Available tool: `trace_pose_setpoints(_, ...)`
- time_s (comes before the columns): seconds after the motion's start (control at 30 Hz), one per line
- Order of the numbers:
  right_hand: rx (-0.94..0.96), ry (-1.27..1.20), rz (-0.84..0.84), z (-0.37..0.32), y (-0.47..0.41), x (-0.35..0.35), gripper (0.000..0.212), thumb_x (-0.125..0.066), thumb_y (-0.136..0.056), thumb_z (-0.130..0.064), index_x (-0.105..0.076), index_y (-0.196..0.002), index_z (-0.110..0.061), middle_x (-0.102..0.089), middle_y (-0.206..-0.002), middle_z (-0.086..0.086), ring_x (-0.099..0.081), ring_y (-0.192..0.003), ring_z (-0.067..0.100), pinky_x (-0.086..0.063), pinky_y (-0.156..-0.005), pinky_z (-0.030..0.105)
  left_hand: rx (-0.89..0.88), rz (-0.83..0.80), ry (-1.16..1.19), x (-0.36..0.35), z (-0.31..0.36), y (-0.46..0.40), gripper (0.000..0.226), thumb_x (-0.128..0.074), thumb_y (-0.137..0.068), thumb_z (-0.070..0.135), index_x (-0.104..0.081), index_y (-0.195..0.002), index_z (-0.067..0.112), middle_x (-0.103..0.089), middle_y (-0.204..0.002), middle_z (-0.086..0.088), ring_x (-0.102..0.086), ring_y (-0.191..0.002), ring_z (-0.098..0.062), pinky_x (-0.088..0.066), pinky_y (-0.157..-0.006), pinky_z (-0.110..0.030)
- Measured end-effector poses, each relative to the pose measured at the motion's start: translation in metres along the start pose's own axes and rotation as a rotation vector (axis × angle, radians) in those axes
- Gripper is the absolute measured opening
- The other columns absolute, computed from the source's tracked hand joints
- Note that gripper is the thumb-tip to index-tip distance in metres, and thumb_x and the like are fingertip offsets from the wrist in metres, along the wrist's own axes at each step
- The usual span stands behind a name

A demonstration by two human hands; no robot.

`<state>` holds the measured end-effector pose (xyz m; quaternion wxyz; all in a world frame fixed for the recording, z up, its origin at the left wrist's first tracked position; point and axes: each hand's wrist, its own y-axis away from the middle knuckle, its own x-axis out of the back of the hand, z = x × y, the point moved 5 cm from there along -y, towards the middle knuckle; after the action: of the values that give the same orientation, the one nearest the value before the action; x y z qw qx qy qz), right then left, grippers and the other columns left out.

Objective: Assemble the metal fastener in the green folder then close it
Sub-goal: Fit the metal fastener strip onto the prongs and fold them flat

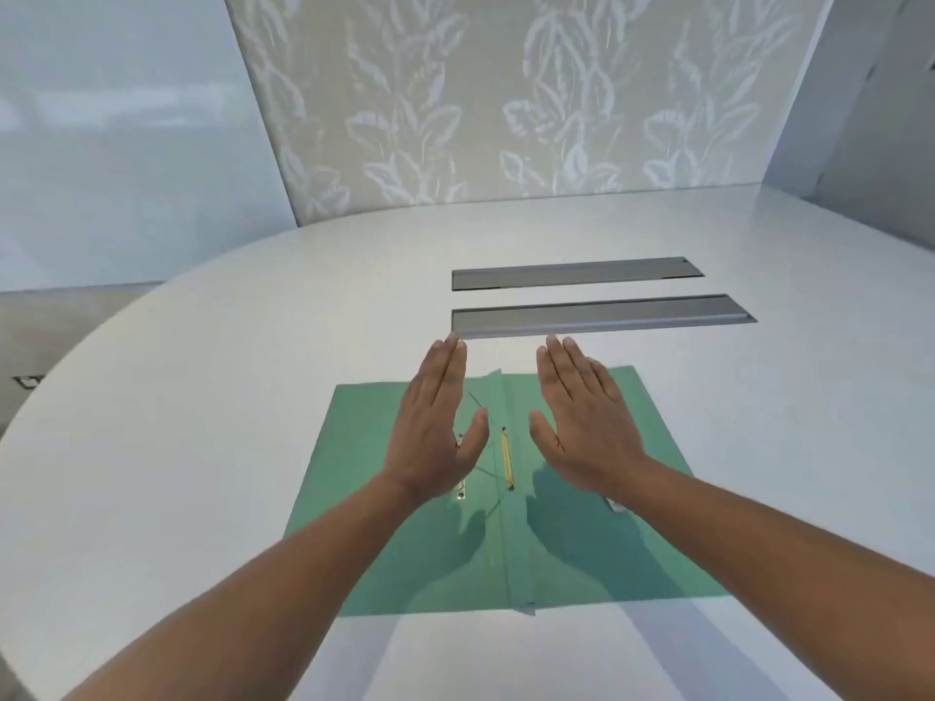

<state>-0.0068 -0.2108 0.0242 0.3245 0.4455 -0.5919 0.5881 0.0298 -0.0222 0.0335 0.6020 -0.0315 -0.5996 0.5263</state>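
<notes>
Nearest the camera, two bare forearms are stretched out over the white rounded counter [202,397]. The thin green paper folder [582,559] is laid open flat near the counter's near edge, presumably so its spine is exposed for fitting. The left hand [435,432] and right hand [587,427] are held above it, fingers [566,366] straight and spread, nothing gripped. The slim gold metal fastener strip [506,460] lies along the fold, between the two thumbs, untouched. A second metal piece [461,490] is partly hidden beneath the left hand.

Held flat, palms down, fingers together and extended: left hand [435,427] and right hand [587,422] side by side above the green folder [354,498].
</notes>
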Motion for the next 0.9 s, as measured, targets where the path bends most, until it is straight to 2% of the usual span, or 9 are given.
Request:
trace_pose_setpoints(0.1, -0.040, 0.011, -0.113, 0.006, 0.015, -0.017, 0.074, -0.024, -0.098, -0.047, -0.016, -0.162, -0.011, -0.010, -0.171, 0.007, -0.007, -0.158, 0.022, -0.013, -0.127, 0.044, 0.072, 0.036, 0.148, -0.009, -0.004, 0.016, 0.080, -0.057, -0.096, 0.034, -0.017, -0.161, 0.011, -0.018, -0.169, -0.003, -0.016, -0.156, -0.018, -0.022, -0.124, -0.034)
trace_pose_setpoints(0.17, -0.077, -0.008, -0.192, 0.009, 0.029, -0.032, 0.072, -0.024, -0.098, -0.047, -0.019, -0.161, -0.013, -0.016, -0.171, 0.006, -0.014, -0.157, 0.023, -0.018, -0.124, 0.044, 0.109, 0.057, 0.224, -0.018, -0.004, 0.029, 0.084, -0.061, -0.094, 0.036, -0.016, -0.161, 0.015, -0.018, -0.169, -0.001, -0.018, -0.156, -0.020, -0.025, -0.124, -0.036)
trace_pose_setpoints(0.3, -0.118, -0.041, -0.249, 0.017, 0.046, -0.044, 0.065, -0.040, -0.100, -0.040, -0.030, -0.159, -0.013, -0.030, -0.167, 0.006, -0.026, -0.153, 0.023, -0.031, -0.119, 0.042, 0.224, 0.084, 0.384, -0.029, -0.010, 0.043, 0.096, -0.072, -0.086, 0.040, -0.015, -0.161, 0.024, -0.022, -0.164, 0.002, -0.028, -0.151, -0.024, -0.038, -0.116, -0.047)
trace_pose_setpoints(0.43, -0.176, -0.101, -0.222, 0.020, 0.056, -0.048, 0.064, -0.051, -0.096, -0.033, -0.039, -0.154, -0.010, -0.040, -0.162, 0.006, -0.034, -0.148, 0.023, -0.040, -0.112, 0.038, 0.364, 0.071, 0.520, -0.040, -0.014, 0.055, 0.101, -0.082, -0.077, 0.044, -0.021, -0.157, 0.033, -0.038, -0.145, 0.010, -0.054, -0.125, -0.016, -0.050, -0.101, -0.028)
trace_pose_setpoints(0.6, -0.308, -0.216, -0.184, 0.025, 0.061, -0.049, 0.065, -0.056, -0.089, -0.023, -0.042, -0.152, -0.011, -0.045, -0.158, 0.003, -0.040, -0.142, 0.023, -0.043, -0.108, 0.037, 0.518, 0.020, 0.529, -0.052, -0.023, 0.067, 0.099, -0.087, -0.070, 0.049, -0.033, -0.150, 0.028, -0.058, -0.108, 0.010, -0.062, -0.101, -0.014, -0.054, -0.088, -0.023)
trace_pose_setpoints(0.73, -0.371, -0.286, -0.180, 0.031, 0.059, -0.050, 0.062, -0.055, -0.090, -0.015, -0.044, -0.151, -0.011, -0.051, -0.151, 0.005, -0.048, -0.133, 0.028, -0.045, -0.105, 0.040, 0.598, -0.132, 0.359, -0.059, -0.029, 0.067, 0.104, -0.077, -0.062, 0.076, -0.034, -0.147, 0.035, -0.059, -0.111, 0.022, -0.054, -0.104, 0.002, -0.041, -0.084, -0.009)
trace_pose_setpoints(0.8, -0.382, -0.272, -0.189, 0.034, 0.055, -0.048, 0.055, -0.055, -0.088, -0.010, -0.051, -0.143, -0.009, -0.059, -0.140, 0.006, -0.055, -0.122, 0.030, -0.050, -0.097, 0.040, 0.559, -0.183, 0.238, -0.061, -0.029, 0.066, 0.099, -0.072, -0.060, 0.082, -0.045, -0.142, 0.034, -0.059, -0.114, 0.024, -0.048, -0.107, 0.002, -0.040, -0.089, -0.016)
trace_pose_setpoints(0.9, -0.365, -0.212, -0.211, 0.037, 0.050, -0.047, 0.038, -0.053, -0.084, -0.003, -0.062, -0.121, -0.006, -0.069, -0.111, 0.009, -0.062, -0.101, 0.035, -0.048, -0.075, 0.036, 0.457, -0.195, 0.164, -0.064, -0.028, 0.063, 0.076, -0.074, -0.065, 0.076, -0.065, -0.124, 0.029, -0.064, -0.112, 0.019, -0.054, -0.115, -0.008, -0.047, -0.096, -0.031)
